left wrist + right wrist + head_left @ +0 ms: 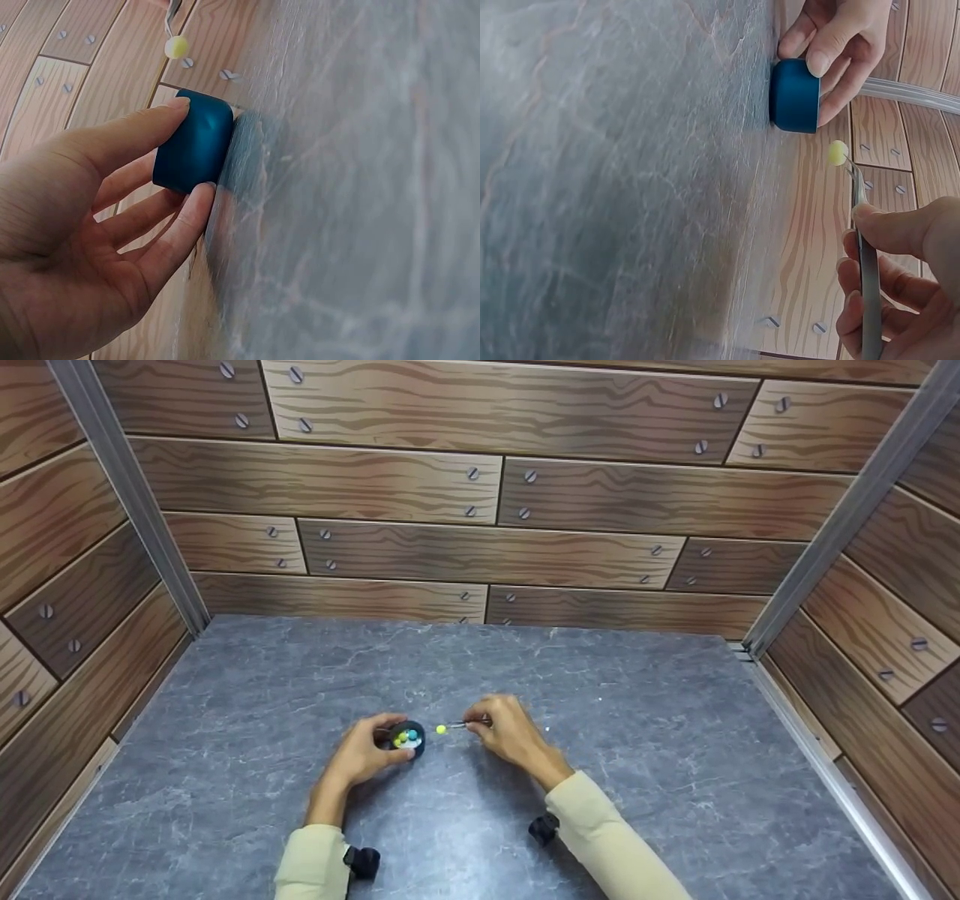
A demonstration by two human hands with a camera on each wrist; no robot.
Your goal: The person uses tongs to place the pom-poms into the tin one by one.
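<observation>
My left hand (363,750) grips a small dark blue cup (196,142) between thumb and fingers, its base on the grey tabletop. Inside the cup lie several small beads (406,736), yellow-green and blue. On the other side, my right hand (514,730) pinches metal tweezers (867,277). A yellow bead (838,153) sits at the tweezers' bent tips, held off the table. In the head view this bead is just right of the cup, apart from it.
The grey marbled tabletop (480,675) spreads around both hands. Wood-patterned walls (405,487) with metal corner posts (832,517) enclose it at the back and sides. A black wrist camera (363,862) hangs by the left sleeve, and another camera (544,829) by the right.
</observation>
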